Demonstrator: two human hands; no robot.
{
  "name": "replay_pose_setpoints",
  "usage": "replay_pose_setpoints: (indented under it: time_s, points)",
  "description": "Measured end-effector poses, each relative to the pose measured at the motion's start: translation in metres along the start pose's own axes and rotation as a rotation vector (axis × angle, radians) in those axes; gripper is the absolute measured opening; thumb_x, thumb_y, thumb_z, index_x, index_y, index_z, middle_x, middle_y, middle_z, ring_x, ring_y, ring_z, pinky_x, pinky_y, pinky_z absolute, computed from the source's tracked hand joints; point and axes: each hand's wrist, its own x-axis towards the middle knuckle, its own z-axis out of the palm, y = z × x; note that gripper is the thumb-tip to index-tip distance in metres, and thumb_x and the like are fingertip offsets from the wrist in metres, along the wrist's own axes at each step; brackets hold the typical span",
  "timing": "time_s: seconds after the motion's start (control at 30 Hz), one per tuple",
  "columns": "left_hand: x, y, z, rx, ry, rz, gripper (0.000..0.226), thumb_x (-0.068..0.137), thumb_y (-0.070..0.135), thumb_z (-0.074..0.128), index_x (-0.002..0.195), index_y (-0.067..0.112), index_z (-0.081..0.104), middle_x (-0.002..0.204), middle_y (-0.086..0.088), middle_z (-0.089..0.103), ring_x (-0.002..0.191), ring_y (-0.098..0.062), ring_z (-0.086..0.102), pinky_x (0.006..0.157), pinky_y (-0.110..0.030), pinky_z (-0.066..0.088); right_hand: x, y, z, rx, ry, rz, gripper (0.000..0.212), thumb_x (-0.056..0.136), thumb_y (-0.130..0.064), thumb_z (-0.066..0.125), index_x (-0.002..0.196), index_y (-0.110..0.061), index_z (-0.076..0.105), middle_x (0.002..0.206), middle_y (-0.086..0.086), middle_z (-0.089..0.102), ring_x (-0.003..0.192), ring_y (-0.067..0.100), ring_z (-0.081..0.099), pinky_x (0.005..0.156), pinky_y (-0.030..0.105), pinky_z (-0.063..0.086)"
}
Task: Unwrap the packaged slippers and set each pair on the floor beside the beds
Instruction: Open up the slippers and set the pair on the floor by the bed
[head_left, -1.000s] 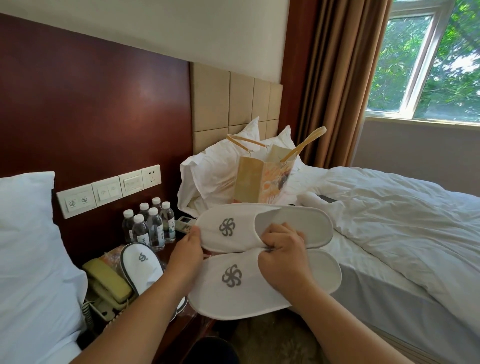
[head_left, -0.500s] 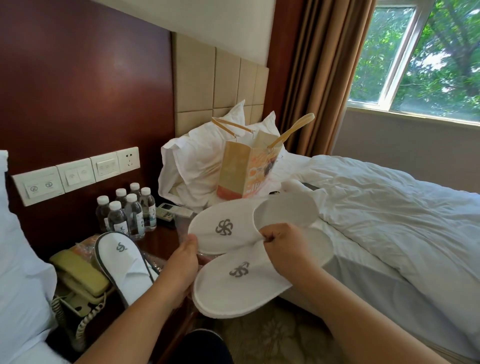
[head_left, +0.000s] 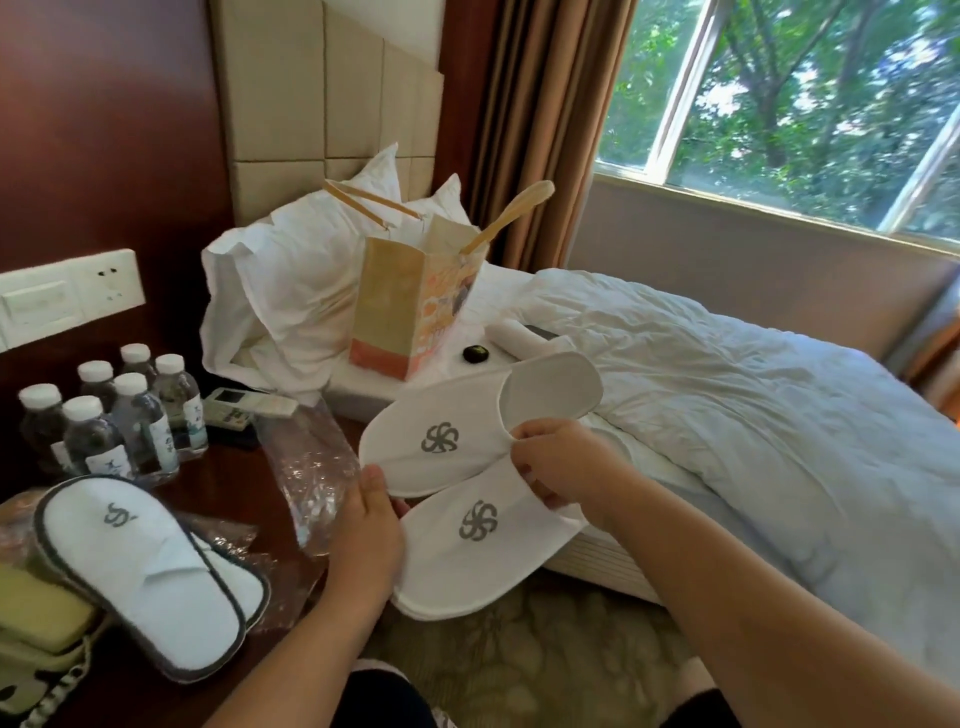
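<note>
Two flat white slippers with grey flower logos hang in the air between the nightstand and the bed: the upper slipper (head_left: 467, 431) and the lower slipper (head_left: 478, 545). My left hand (head_left: 366, 525) grips their toe ends from the left. My right hand (head_left: 561, 462) pinches the edge where the two uppers meet. A grey-trimmed white slipper pair (head_left: 140, 566) lies in clear plastic on the nightstand (head_left: 249, 499). An empty clear plastic wrapper (head_left: 311, 462) stands crumpled beside my left hand.
Several water bottles (head_left: 114, 415), a remote (head_left: 239, 408) and a green telephone (head_left: 36, 623) crowd the nightstand. On the bed (head_left: 727, 395) sit a paper gift bag (head_left: 410, 301), pillows (head_left: 280, 291) and a small dark object (head_left: 475, 353). Patterned carpet (head_left: 524, 654) lies below.
The view has swung right and down. My hands carried the slipper pair lower and rightwards, and the two slippers have spread apart, the lower one tilting down.
</note>
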Motion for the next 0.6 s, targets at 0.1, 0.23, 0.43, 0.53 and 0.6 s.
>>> replay_pose_setpoints:
  time_s: [0.1, 0.23, 0.43, 0.53, 0.6]
  points:
    - [-0.004, 0.001, 0.009, -0.058, -0.021, 0.008, 0.048, 0.107, 0.04, 0.025, 0.091, 0.009, 0.057, 0.079, -0.01, 0.062, 0.08, -0.03, 0.059, 0.063, -0.027, 0.039, -0.01, 0.006, -0.003, 0.152, -0.058, 0.09, 0.005, 0.074, -0.015, 0.052, 0.07, -0.014, 0.054, 0.072, 0.006, 0.05, 0.055, 0.017, 0.04, 0.057, 0.031, 0.034]
    - [-0.013, 0.003, 0.021, -0.101, -0.063, 0.061, 0.045, 0.107, 0.039, 0.027, 0.081, 0.013, 0.053, 0.073, -0.009, 0.06, 0.071, -0.022, 0.057, 0.061, -0.029, 0.037, -0.023, 0.024, -0.011, 0.374, -0.011, 0.188, 0.017, 0.067, -0.024, 0.06, 0.077, -0.015, 0.051, 0.062, 0.002, 0.045, 0.052, 0.016, 0.037, 0.056, 0.03, 0.032]
    - [-0.036, 0.004, 0.046, -0.182, -0.106, 0.007, 0.038, 0.107, 0.038, 0.028, 0.084, 0.023, 0.055, 0.081, -0.008, 0.063, 0.076, -0.017, 0.058, 0.062, -0.024, 0.039, -0.041, 0.048, -0.022, 0.236, 0.097, 0.08, 0.031, 0.077, -0.032, 0.079, 0.102, -0.018, 0.07, 0.093, 0.007, 0.078, 0.081, 0.025, 0.076, 0.07, 0.036, 0.061]
    - [-0.052, 0.005, 0.058, -0.185, -0.106, -0.026, 0.047, 0.107, 0.041, 0.026, 0.092, 0.012, 0.059, 0.08, -0.01, 0.063, 0.079, -0.024, 0.06, 0.062, -0.028, 0.041, -0.048, 0.062, -0.031, 0.193, 0.183, 0.049, 0.023, 0.082, -0.032, 0.076, 0.098, -0.016, 0.07, 0.089, 0.007, 0.078, 0.08, 0.025, 0.075, 0.074, 0.041, 0.063]
    - [-0.064, 0.008, 0.067, -0.172, -0.091, -0.045, 0.05, 0.106, 0.043, 0.026, 0.104, 0.007, 0.06, 0.08, -0.011, 0.063, 0.076, -0.026, 0.061, 0.06, -0.03, 0.041, -0.052, 0.072, -0.038, 0.191, 0.237, 0.036, 0.025, 0.083, -0.032, 0.074, 0.094, -0.01, 0.069, 0.091, 0.013, 0.077, 0.084, 0.03, 0.074, 0.078, 0.046, 0.062]
